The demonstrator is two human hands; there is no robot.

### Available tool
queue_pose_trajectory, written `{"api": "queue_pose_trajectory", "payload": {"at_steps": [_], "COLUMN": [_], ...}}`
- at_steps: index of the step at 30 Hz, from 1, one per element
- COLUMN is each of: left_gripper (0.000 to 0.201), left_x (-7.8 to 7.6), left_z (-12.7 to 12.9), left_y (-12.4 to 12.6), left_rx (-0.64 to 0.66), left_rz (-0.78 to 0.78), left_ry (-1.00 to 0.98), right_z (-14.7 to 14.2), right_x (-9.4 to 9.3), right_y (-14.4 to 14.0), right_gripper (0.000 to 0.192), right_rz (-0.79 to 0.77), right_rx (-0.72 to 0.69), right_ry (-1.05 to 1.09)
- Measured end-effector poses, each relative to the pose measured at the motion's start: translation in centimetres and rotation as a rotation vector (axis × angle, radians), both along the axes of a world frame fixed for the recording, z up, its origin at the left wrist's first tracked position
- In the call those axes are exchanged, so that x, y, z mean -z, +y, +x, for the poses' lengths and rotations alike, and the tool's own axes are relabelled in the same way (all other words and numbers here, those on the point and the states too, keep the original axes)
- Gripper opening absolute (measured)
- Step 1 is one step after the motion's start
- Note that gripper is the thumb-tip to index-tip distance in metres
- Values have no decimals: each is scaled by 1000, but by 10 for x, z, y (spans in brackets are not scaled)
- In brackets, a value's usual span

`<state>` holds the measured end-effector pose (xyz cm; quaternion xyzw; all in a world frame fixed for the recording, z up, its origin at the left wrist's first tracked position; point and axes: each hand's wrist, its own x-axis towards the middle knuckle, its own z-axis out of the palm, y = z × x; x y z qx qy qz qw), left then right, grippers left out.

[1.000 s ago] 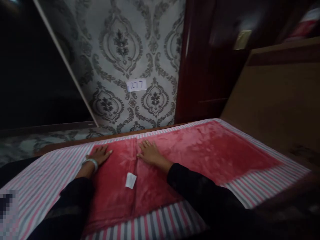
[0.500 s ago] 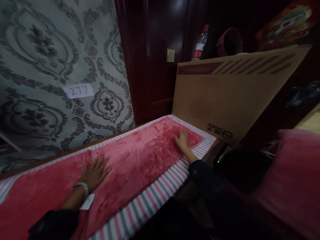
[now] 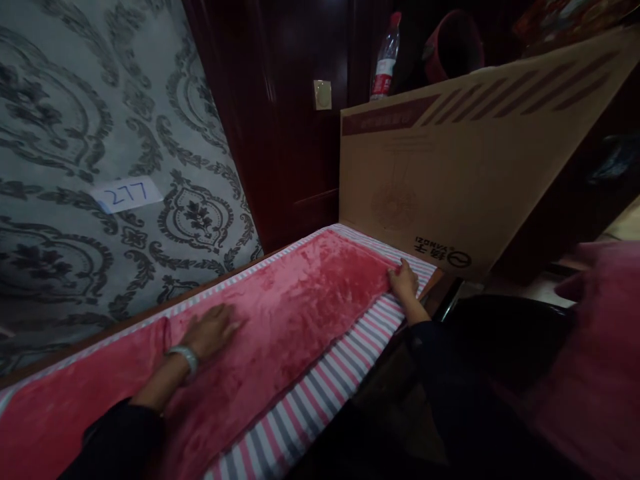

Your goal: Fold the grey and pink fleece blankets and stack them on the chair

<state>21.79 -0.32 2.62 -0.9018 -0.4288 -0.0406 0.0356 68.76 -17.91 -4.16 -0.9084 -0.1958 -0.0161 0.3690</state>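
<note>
A long piece of pink plush cloth (image 3: 300, 293) lies spread along a narrow surface, over a striped cloth (image 3: 320, 393) in white, grey and pink. My right hand (image 3: 404, 281) is at the cloth's far right corner, its fingers pinched on the edge there. Resting palm down on the plush is my left hand (image 3: 211, 331), somewhat blurred, with its fingers stretched forward and nothing in them. A fold with a raised edge crosses the plush just left of that hand. Both forearms are in dark sleeves.
A large cardboard box (image 3: 425, 167) stands upright behind the far end. A plastic bottle (image 3: 385, 60) with a red cap is beyond its top edge. Patterned wallpaper (image 3: 75, 100) runs along the left. More pink plush fabric (image 3: 595, 360) shows at right, beside a dark rounded object (image 3: 510, 340).
My right hand has moved right to the plush cloth's corner and pinched it. My left hand has slid forward and right over the cloth. The view has shifted slightly.
</note>
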Motion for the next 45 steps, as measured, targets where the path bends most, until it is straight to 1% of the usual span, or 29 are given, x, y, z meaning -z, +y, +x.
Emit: {"api": "queue_pose_trajectory", "payload": {"at_steps": [1,3,4,5,7,9,10,12,13,15,16,18,21,22,24,26,28,30,31,32,33,34,36,38,41,45], "left_gripper": [60,68,70,71,70,68,67,66,65,62,62,61,63,63,64,64,65,65,65,64,64,63,63,63,65,64], "left_x": [-3,-6,-6,-4,3,11,15,20,21,20,19,17,18,19,22,25,25,25,25,25,26,27,30,32,33,30], "left_z": [21,66,88,108,141,162,167,171,171,167,164,159,155,154,154,153,152,151,150,150,150,149,148,147,144,139], "left_y": [0,-3,-4,-4,-2,6,12,25,33,49,57,73,91,95,99,99,97,94,93,92,92,93,97,103,111,115], "left_rx": [56,182,221,255,304,338,350,362,356,308,267,163,6,-28,-51,-40,11,141,217,276,302,286,176,60,-47,-187], "left_rz": [-64,-219,-248,-266,-247,-203,-182,-155,-146,-128,-122,-117,-128,-129,-131,-120,-108,-103,-111,-123,-136,-146,-151,-143,-144,-143], "left_ry": [35,132,152,174,175,143,123,102,102,106,104,96,82,76,63,40,-5,-49,-55,-46,-29,-9,17,24,41,46], "right_z": [3,6,7,7,7,5,5,4,4,5,6,10,19,22,24,19,6,-14,-24,-32,-38,-42,-43,-39,-33,-34], "right_x": [1,3,3,3,0,-6,-9,-16,-19,-20,-20,-17,-15,-17,-23,-31,-35,-35,-33,-31,-29,-28,-27,-29,-32,-34], "right_y": [1,1,1,1,5,15,23,45,58,82,92,106,111,110,107,109,119,134,143,153,162,172,190,209,238,268], "right_gripper": [67,63,60,59,60,64,66,68,67,66,64,62,59,58,58,61,69,76,78,79,79,79,76,73,69,62], "right_rz": [-19,-57,-74,-87,-117,-160,-183,-229,-258,-337,-379,-442,-500,-521,-559,-558,-540,-525,-521,-514,-505,-498,-499,-511,-512,-484], "right_rx": [0,-9,-13,-11,-12,-53,-101,-234,-305,-424,-461,-497,-509,-509,-491,-508,-607,-720,-741,-736,-716,-694,-686,-731,-777,-783], "right_ry": [4,4,3,5,-18,-105,-161,-243,-246,-198,-171,-144,-141,-133,-118,-140,-160,-139,-122,-116,-121,-134,-167,-192,-226,-257]}}
